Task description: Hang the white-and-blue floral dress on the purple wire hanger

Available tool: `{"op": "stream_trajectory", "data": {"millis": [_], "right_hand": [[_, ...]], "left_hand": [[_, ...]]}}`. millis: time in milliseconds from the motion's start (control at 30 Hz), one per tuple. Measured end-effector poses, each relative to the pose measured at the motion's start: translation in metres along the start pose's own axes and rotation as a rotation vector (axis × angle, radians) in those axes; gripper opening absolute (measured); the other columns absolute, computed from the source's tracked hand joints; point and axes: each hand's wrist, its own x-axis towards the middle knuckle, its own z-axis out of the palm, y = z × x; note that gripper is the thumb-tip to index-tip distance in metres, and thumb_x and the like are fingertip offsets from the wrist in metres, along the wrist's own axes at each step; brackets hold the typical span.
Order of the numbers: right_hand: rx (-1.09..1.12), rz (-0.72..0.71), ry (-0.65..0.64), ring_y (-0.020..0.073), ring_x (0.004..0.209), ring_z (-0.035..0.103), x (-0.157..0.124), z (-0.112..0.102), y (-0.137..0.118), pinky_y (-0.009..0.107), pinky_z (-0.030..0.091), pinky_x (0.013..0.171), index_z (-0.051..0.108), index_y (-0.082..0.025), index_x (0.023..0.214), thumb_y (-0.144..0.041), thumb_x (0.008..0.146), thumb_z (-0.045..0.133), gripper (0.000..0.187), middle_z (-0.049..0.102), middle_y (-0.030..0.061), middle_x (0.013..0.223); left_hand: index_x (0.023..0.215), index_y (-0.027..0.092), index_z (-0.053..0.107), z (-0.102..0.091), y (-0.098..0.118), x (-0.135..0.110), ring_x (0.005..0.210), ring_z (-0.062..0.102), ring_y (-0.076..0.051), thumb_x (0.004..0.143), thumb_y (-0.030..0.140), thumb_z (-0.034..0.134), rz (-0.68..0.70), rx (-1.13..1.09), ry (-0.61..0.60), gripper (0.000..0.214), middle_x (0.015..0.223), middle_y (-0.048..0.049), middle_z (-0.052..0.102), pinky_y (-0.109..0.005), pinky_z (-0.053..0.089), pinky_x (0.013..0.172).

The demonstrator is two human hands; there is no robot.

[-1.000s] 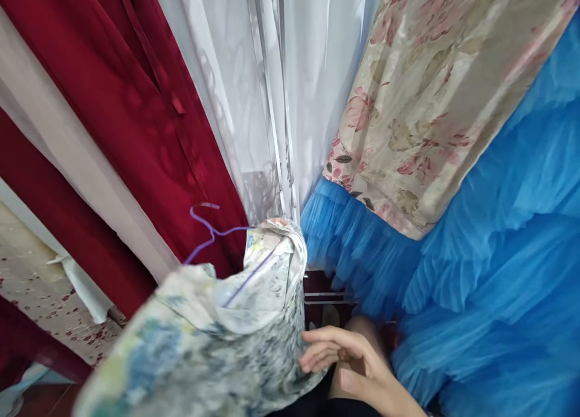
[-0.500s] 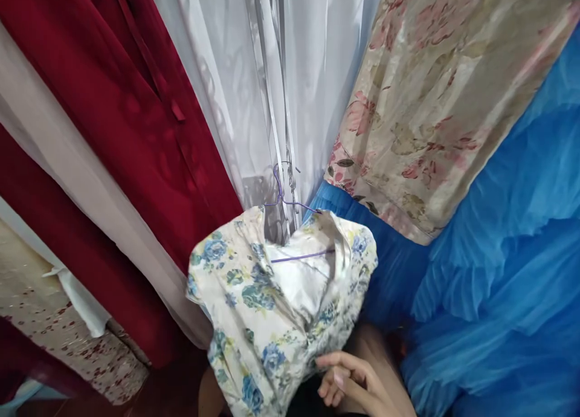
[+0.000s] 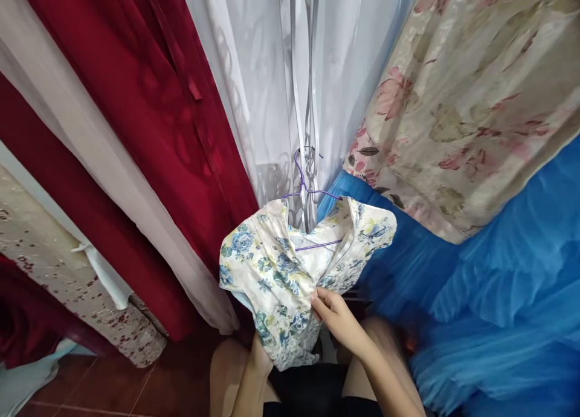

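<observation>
A small white dress with blue flowers (image 3: 276, 272) hangs on a thin purple wire hanger (image 3: 302, 181) in front of me, its front facing me. My right hand (image 3: 333, 311) pinches the fabric at the dress's front, below the collar, fingers closed on it. My left forearm (image 3: 254, 368) rises under the hem, and that hand is hidden behind the dress. The hanger's hook sits against white ribbons (image 3: 308, 121). I cannot tell whether it is caught on anything.
Long garments hang close all round: dark red fabric (image 3: 149, 121) at the left, sheer white (image 3: 263, 72) behind, a cream floral cloth (image 3: 462, 103) and blue tulle (image 3: 498, 272) at the right. A cream cloth with red specks (image 3: 54, 266) hangs at the lower left. Red-brown floor tiles (image 3: 149, 387) lie below.
The dress has swung from sideways to face me and moved up and right. My right hand went from open beside it to pinching its front. The view shifted slightly.
</observation>
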Motion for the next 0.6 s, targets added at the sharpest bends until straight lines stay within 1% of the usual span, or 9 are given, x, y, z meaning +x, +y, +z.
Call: {"op": "stream_trajectory", "data": {"millis": [67,133,167,200,267,333,433,533,600], "right_hand": [[0.046,0.011,0.01,0.0135,0.055,0.044,0.002,0.006,0.003,0.027,0.033,0.057,0.05,-0.021,0.072,-0.052,0.098,0.05,0.041,0.049,-0.0042,0.057],[0.098,0.041,0.055,0.0145,0.058,0.048,0.0,0.009,0.008,0.027,0.036,0.059,0.052,-0.021,0.079,-0.051,0.095,0.055,0.034,0.052,-0.0035,0.061],[0.116,0.051,0.083,0.0152,0.06,0.05,-0.002,0.009,0.012,0.027,0.038,0.06,0.052,-0.021,0.082,-0.05,0.094,0.057,0.032,0.054,-0.0031,0.063],[0.121,0.057,0.119,0.016,0.062,0.052,-0.003,0.009,0.015,0.028,0.04,0.062,0.052,-0.022,0.084,-0.049,0.093,0.058,0.03,0.055,-0.0028,0.065],[0.085,0.061,0.18,0.0174,0.064,0.055,-0.005,0.008,0.021,0.029,0.042,0.064,0.051,-0.022,0.088,-0.048,0.093,0.056,0.027,0.058,-0.0022,0.067],[0.006,0.063,0.181,0.018,0.064,0.056,-0.004,0.008,0.023,0.029,0.042,0.065,0.052,-0.023,0.086,-0.046,0.094,0.054,0.025,0.06,-0.0014,0.067],[-0.033,0.043,0.126,0.0169,0.061,0.054,0.001,0.013,0.022,0.028,0.039,0.06,0.053,-0.022,0.077,-0.041,0.094,0.051,0.026,0.059,-0.001,0.064],[0.082,0.013,0.124,0.0146,0.054,0.047,0.004,0.02,0.022,0.027,0.034,0.054,0.053,-0.022,0.074,-0.039,0.094,0.05,0.027,0.053,-0.0031,0.057],[0.192,0.044,0.133,0.0128,0.048,0.042,0.003,0.02,0.023,0.026,0.03,0.051,0.054,-0.021,0.071,-0.041,0.092,0.052,0.029,0.048,-0.0047,0.052]], "left_hand": [[0.135,0.024,0.062,-0.005,-0.005,-0.001,0.135,0.049,-0.036,0.083,0.076,0.053,0.005,-0.089,0.008,0.073,0.141,-0.0123,0.059,-0.051,0.042,0.111],[0.134,0.023,0.064,-0.008,-0.008,0.0,0.14,0.044,-0.038,0.07,0.087,0.055,0.009,-0.177,0.03,0.091,0.138,-0.0121,0.062,-0.048,0.04,0.114],[0.134,0.022,0.064,-0.009,-0.01,0.001,0.139,0.045,-0.038,0.067,0.085,0.062,0.009,-0.188,0.052,0.092,0.136,-0.0121,0.064,-0.047,0.04,0.114],[0.135,0.022,0.063,-0.008,-0.011,0.002,0.138,0.047,-0.037,0.066,0.077,0.071,0.008,-0.161,0.076,0.089,0.135,-0.0119,0.065,-0.046,0.04,0.114],[0.139,0.023,0.059,-0.006,-0.013,0.001,0.133,0.053,-0.034,0.065,0.051,0.085,0.011,-0.029,0.115,0.083,0.131,-0.0108,0.068,-0.045,0.041,0.114],[0.141,0.023,0.056,-0.001,-0.014,-0.001,0.128,0.058,-0.032,0.065,0.033,0.089,0.025,0.09,0.124,0.083,0.129,-0.0101,0.069,-0.044,0.042,0.112],[0.138,0.022,0.057,0.004,-0.013,-0.005,0.124,0.061,-0.031,0.068,0.031,0.087,0.039,0.125,0.126,0.077,0.126,-0.0104,0.07,-0.044,0.045,0.109],[0.132,0.02,0.06,0.001,-0.011,-0.004,0.122,0.062,-0.031,0.07,0.03,0.085,0.03,0.123,0.141,0.068,0.124,-0.0112,0.07,-0.043,0.048,0.105],[0.129,0.021,0.06,-0.006,-0.012,0.001,0.122,0.061,-0.031,0.075,0.03,0.08,0.143,0.161,0.209,0.059,0.125,-0.0112,0.068,-0.043,0.048,0.104]]}}
